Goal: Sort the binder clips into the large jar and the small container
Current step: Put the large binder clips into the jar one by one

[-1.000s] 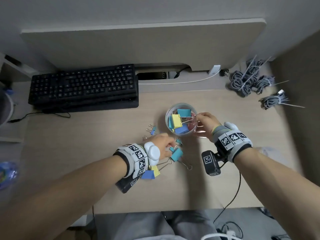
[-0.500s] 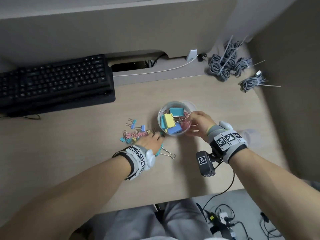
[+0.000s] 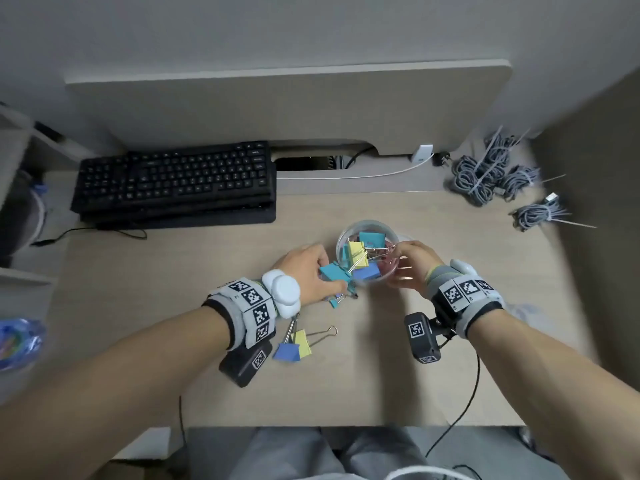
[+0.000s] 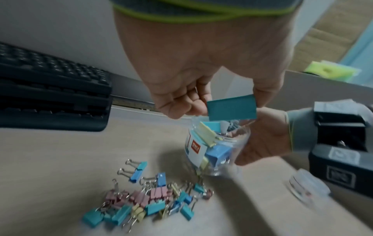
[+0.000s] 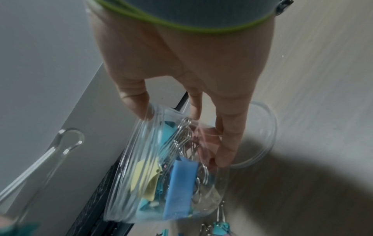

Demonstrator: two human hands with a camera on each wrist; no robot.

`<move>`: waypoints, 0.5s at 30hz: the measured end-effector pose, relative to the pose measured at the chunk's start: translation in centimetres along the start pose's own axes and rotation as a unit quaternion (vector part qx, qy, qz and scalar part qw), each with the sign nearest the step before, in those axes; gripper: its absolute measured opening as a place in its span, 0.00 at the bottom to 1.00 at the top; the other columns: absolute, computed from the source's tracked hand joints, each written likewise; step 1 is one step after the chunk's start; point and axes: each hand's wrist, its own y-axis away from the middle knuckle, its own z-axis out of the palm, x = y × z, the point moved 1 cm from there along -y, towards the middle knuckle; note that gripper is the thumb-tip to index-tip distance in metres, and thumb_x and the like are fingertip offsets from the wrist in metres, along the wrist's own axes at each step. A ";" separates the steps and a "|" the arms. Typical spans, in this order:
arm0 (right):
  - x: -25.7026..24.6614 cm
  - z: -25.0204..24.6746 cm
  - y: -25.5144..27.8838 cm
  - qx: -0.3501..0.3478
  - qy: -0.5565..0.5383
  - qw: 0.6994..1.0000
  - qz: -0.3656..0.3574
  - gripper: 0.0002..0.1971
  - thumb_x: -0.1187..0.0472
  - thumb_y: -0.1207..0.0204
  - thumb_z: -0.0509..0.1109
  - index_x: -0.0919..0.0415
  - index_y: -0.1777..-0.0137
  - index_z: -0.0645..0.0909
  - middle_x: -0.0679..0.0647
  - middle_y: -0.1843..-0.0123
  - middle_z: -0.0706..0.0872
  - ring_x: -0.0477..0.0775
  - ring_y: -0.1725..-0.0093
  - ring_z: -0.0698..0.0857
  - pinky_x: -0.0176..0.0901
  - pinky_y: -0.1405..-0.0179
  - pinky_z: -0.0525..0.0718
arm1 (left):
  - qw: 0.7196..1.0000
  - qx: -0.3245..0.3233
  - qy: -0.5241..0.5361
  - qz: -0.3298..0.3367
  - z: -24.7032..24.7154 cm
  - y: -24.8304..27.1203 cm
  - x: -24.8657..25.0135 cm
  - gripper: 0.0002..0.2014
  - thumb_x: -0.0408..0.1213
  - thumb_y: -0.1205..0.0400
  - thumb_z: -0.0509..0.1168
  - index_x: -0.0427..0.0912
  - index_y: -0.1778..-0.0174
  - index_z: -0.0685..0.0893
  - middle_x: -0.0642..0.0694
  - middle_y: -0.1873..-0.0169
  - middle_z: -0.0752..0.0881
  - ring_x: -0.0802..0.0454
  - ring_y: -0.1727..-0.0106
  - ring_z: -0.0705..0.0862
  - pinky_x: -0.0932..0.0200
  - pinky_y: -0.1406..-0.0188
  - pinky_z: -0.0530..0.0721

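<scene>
Since a moment ago, my left hand (image 4: 201, 67) lifted a big teal clip (image 4: 232, 108) from the tabletop pile up to the large jar (image 4: 218, 150). Fingers pinch its stiff, light body; my right hand (image 3: 412, 265) grips the slick jar wall.

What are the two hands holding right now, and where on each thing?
The left hand pinches a large teal binder clip by its body, just above the large jar. The right hand grips that jar by its upper wall and rim.

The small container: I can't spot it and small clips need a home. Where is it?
In the left wrist view, the small container sits on the desk at lower right, past the large jar, which the right hand grips.
</scene>
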 end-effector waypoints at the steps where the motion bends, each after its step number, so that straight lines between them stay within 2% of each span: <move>1: -0.2 0.4 0.1 -0.005 0.001 1.000 -0.005 0.32 0.62 0.46 0.71 0.64 0.37 0.78 0.67 0.50 0.81 0.67 0.56 0.84 0.56 0.64 0.89 | 1.000 0.014 0.002 -0.013 -0.5 -0.2 0.2 0.24 0.62 0.34 0.75 0.47 0.56 0.77 0.53 0.61 0.83 0.49 0.58 0.83 0.50 0.56 0.84; 3: -0.7 1.2 0.6 -0.015 0.009 1.000 -0.013 0.30 0.63 0.45 0.71 0.65 0.38 0.78 0.67 0.50 0.82 0.67 0.56 0.84 0.56 0.62 0.90 | 0.999 0.025 0.002 -0.034 -1.1 -0.6 0.8 0.26 0.66 0.34 0.72 0.48 0.57 0.76 0.52 0.61 0.85 0.49 0.60 0.84 0.50 0.59 0.86; 5: -1.1 1.8 1.0 -0.028 0.014 0.999 -0.022 0.27 0.64 0.42 0.70 0.64 0.39 0.79 0.66 0.51 0.83 0.66 0.56 0.84 0.57 0.60 0.90 | 0.999 0.019 -0.005 -0.045 -1.4 -1.0 1.8 0.25 0.65 0.32 0.71 0.47 0.59 0.76 0.51 0.63 0.84 0.47 0.62 0.83 0.54 0.63 0.84; 7: -1.4 2.3 1.2 -0.041 0.013 0.999 -0.027 0.20 0.65 0.38 0.69 0.62 0.43 0.79 0.66 0.52 0.83 0.66 0.56 0.84 0.57 0.59 0.90 | 0.999 0.013 -0.013 -0.049 -1.5 -1.3 2.8 0.21 0.63 0.30 0.70 0.48 0.65 0.76 0.53 0.71 0.79 0.46 0.66 0.80 0.58 0.71 0.76; 9: -1.6 2.7 1.4 -0.049 0.010 0.998 -0.029 0.17 0.66 0.38 0.69 0.59 0.47 0.79 0.65 0.54 0.83 0.65 0.57 0.84 0.55 0.60 0.90 | 0.998 0.010 -0.027 -0.051 -1.3 -1.7 3.6 0.22 0.65 0.30 0.69 0.48 0.64 0.79 0.54 0.74 0.76 0.48 0.70 0.78 0.61 0.76 0.69; 10: -1.8 3.0 1.5 -0.050 0.011 0.998 -0.031 0.17 0.65 0.39 0.69 0.59 0.48 0.78 0.65 0.55 0.83 0.65 0.58 0.83 0.55 0.61 0.90 | 0.998 0.008 -0.036 -0.050 -1.0 -1.9 3.8 0.22 0.68 0.31 0.68 0.51 0.61 0.79 0.54 0.72 0.78 0.50 0.69 0.78 0.61 0.75 0.70; 13: -1.9 3.4 1.7 -0.051 0.017 0.998 -0.040 0.15 0.65 0.38 0.69 0.58 0.49 0.78 0.63 0.57 0.83 0.64 0.59 0.83 0.57 0.58 0.90 | 0.997 -0.001 -0.071 -0.037 -0.3 -2.8 3.8 0.34 0.78 0.39 0.60 0.56 0.49 0.83 0.54 0.59 0.87 0.48 0.59 0.85 0.57 0.62 0.85; 15: -2.0 3.5 1.9 -0.053 0.027 0.997 -0.040 0.18 0.63 0.42 0.69 0.58 0.50 0.77 0.63 0.57 0.83 0.63 0.59 0.83 0.62 0.54 0.90 | 0.994 -0.003 -0.105 -0.022 -0.3 -3.1 3.9 0.37 0.80 0.39 0.56 0.56 0.47 0.84 0.53 0.56 0.88 0.48 0.57 0.85 0.53 0.56 0.88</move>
